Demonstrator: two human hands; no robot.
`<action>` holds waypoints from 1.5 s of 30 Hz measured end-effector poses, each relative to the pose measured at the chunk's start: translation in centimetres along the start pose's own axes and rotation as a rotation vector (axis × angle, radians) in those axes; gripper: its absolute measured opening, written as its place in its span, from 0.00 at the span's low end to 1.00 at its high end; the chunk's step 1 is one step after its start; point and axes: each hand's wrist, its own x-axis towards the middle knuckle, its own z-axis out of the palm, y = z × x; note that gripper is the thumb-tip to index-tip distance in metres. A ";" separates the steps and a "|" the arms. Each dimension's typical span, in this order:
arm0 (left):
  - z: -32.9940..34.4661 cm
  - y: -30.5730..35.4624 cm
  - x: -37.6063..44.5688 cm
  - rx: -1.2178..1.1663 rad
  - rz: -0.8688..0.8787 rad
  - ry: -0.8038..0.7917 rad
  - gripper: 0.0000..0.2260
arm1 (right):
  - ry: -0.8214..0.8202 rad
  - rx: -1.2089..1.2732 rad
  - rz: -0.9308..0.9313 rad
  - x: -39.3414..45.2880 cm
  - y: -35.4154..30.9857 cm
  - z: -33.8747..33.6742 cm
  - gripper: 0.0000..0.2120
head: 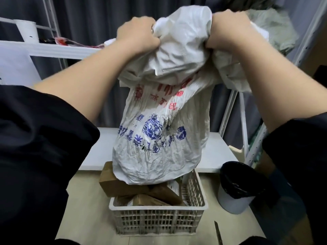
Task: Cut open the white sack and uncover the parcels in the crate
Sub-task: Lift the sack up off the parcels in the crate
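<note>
Gripping white sack (164, 124), left hand (138, 35), right hand (230, 30), fists bunched, above crate (157, 218)

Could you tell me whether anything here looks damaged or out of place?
The white sack has a small ragged tear low in its blue printing, showing something dark inside. A knife lies loose on the floor beside the crate.

One white sack (164, 121), one slatted crate (157, 220) and two hands — left hand (139, 35), right hand (230, 30). At least three brown parcels (113, 184) show in the crate — the rest are hidden. One bin (237, 188) with a black liner, one blade (218, 232), one white cup (28, 30).
</note>
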 end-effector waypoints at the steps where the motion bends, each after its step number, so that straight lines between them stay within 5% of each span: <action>1: 0.3 0.0 -0.1 0.024 0.005 -0.011 0.04 | -0.014 0.013 0.004 -0.3 -0.1 0.4 0.15; 7: 2.5 -0.6 -0.9 0.103 0.030 -0.129 0.09 | -0.087 0.106 0.031 -2.7 -0.9 3.8 0.15; 16: -0.4 -0.4 0.2 -0.050 -0.034 -0.119 0.16 | 0.101 0.174 0.062 -1.6 0.4 0.8 0.18; 25: -4.7 2.0 1.5 0.054 0.005 -0.050 0.12 | 0.071 0.186 0.073 -0.3 2.3 -3.0 0.07; 31: -5.1 2.1 1.5 -0.002 0.003 -0.106 0.17 | 0.139 0.188 0.120 -1.0 3.5 -2.8 0.14; 35: -4.2 1.5 1.0 0.009 0.088 0.176 0.23 | 0.280 0.204 0.185 -2.4 4.6 -1.6 0.15; 38: -3.4 1.2 0.6 -0.237 0.002 0.347 0.24 | 0.368 0.254 0.231 -3.9 4.9 -0.9 0.13; 42: -3.0 -0.3 0.9 -0.971 -0.298 0.315 0.23 | 0.320 0.230 0.269 -5.2 6.3 -1.9 0.17; 45: -2.8 -1.4 1.3 -1.145 -0.430 0.275 0.22 | 0.263 0.216 0.268 -5.2 7.5 -2.8 0.20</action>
